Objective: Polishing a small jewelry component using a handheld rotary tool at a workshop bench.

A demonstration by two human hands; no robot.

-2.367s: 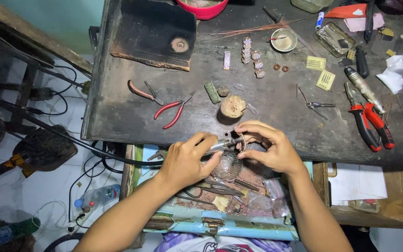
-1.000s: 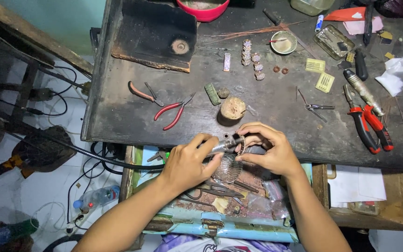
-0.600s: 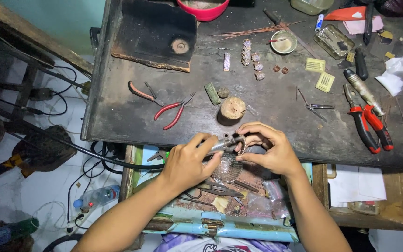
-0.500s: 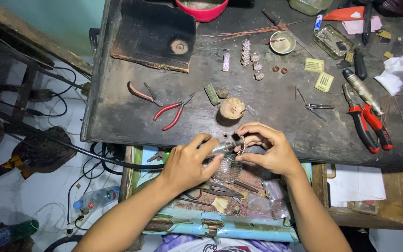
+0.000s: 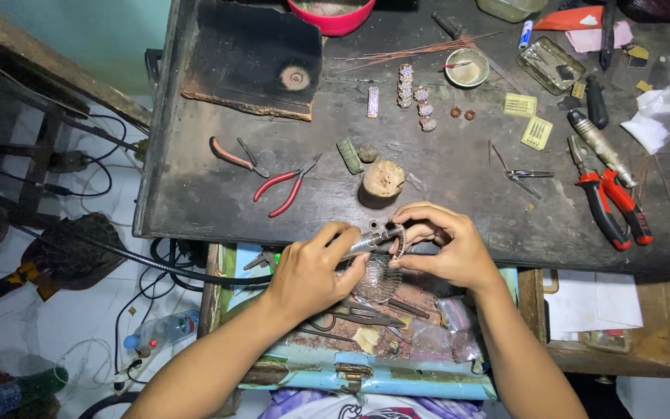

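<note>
Centre-bottom of frame: a rotary tool handpiece [image 5: 366, 244] is pinched by the left hand [image 5: 313, 273], tip vs. a small ring-like piece [image 5: 399, 241] pinched in the right hand [image 5: 445, 247]. Little is changed vs. approx. 2 s ago; grinding is judged ongoing. Red pliers [image 5: 284, 185] are left on the bench [image 5: 195, 194], centre-left.

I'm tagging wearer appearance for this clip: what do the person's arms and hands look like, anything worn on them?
Both forearms are bare up to the bottom edge of the picture, with no sleeves in view. The left hand and right hand wear no gloves; no watch, bracelet or ring is visible.
</note>
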